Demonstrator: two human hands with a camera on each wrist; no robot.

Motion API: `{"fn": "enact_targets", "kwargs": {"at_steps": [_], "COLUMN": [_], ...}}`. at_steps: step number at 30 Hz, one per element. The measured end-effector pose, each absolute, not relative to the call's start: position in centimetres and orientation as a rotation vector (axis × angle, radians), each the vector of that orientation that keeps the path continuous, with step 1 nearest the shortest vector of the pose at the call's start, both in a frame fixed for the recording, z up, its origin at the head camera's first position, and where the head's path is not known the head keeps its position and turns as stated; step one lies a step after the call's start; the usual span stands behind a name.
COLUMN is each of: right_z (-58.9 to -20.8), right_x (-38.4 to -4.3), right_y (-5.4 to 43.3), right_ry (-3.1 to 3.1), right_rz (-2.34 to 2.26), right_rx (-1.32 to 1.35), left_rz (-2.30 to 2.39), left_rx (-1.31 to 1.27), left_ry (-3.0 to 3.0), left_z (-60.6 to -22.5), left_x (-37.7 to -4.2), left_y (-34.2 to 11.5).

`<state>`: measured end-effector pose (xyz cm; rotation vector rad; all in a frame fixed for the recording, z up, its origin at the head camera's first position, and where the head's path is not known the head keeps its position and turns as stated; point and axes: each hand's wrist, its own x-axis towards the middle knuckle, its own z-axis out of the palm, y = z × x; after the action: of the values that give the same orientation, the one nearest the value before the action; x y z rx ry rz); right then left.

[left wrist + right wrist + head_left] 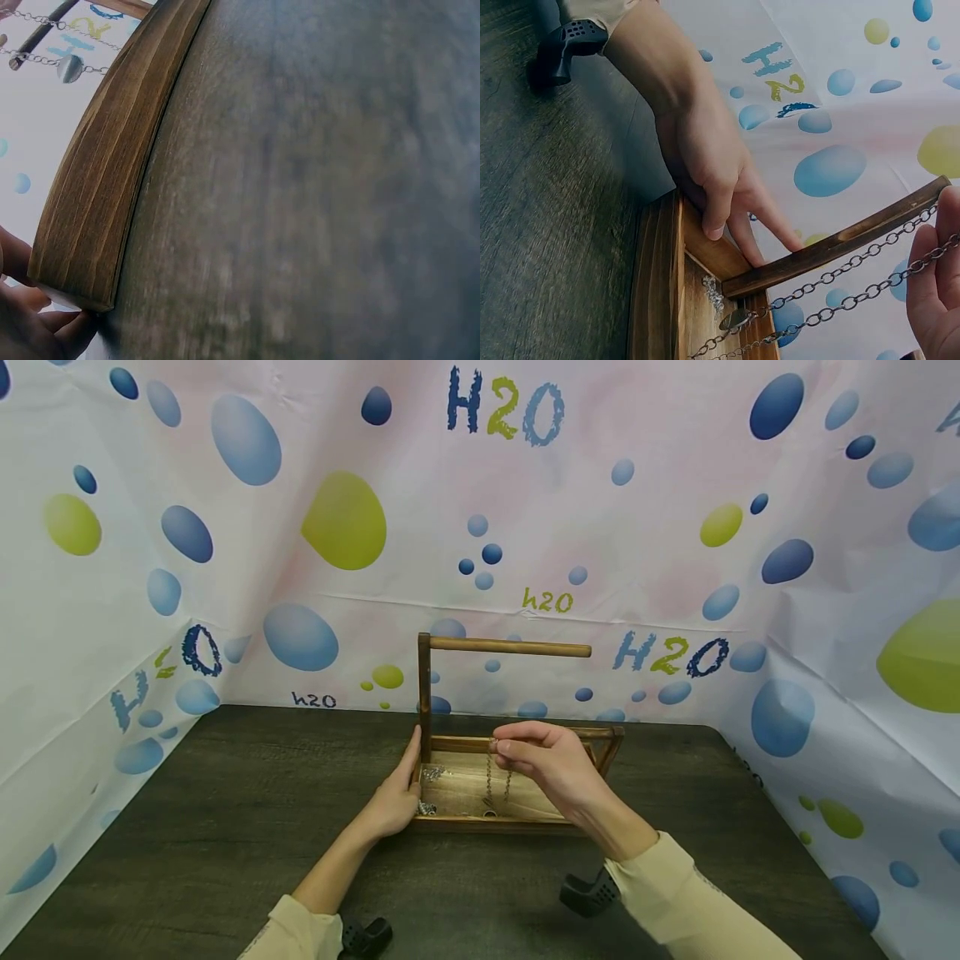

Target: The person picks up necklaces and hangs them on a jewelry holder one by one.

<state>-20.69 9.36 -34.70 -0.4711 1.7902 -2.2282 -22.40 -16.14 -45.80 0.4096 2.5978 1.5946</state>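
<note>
A wooden jewelry stand has a shallow tray [495,826], a post [424,693] on its left and a bar [510,647] reaching right from the post's top. My left hand [392,802] grips the tray's left side, thumb over the wall and fingers along the outside. Over the tray, my right hand [551,768] pinches a chain necklace [489,777] between thumb and fingertips. Two strands hang from the pinch. A round metal pendant [735,320] shows on the chain in the right wrist view, and close against the wood in the left wrist view.
Small heaps of silvery jewelry [432,772] lie in the tray's left end. The stand is on a dark wood-grain table [225,827]. Behind rises a white sheet [420,452] printed with drops. Black devices [589,893] are worn at both wrists.
</note>
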Motion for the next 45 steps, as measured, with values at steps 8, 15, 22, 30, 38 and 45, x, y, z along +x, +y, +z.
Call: {"fn": "enact_targets", "kwargs": {"at_steps": [8,15,22,30,38,45], "right_z": [-33.8,-33.2,-32.4,-31.6,-30.9,-29.9], "right_x": [-21.2,-21.5,-21.9,-22.4,-22.8,-23.3], "right_y": [8.4,7.9,7.3,6.7,6.5,6.1], "right_ry": [1.770,1.766,1.778,1.797,1.804,1.833], "right_rz": [-2.265,-2.268,-2.260,-2.258,-2.288,-2.289], "right_rx": [-0.432,-0.448,-0.429,-0.396,-0.433,-0.429], "left_rz": [1.605,1.607,1.605,1.598,1.603,1.616], "left_rx": [0.419,0.422,0.400,0.408,0.420,0.406], "left_ry": [2.601,2.602,2.590,2.615,2.603,2.602], "left_z": [-45.9,-45.8,-45.8,-45.8,-45.8,-46.0], "left_x": [-22.5,-22.4,-22.5,-22.5,-22.4,-22.5], "left_y": [-16.1,-16.2,-16.2,-16.1,-16.1,-16.2]}}
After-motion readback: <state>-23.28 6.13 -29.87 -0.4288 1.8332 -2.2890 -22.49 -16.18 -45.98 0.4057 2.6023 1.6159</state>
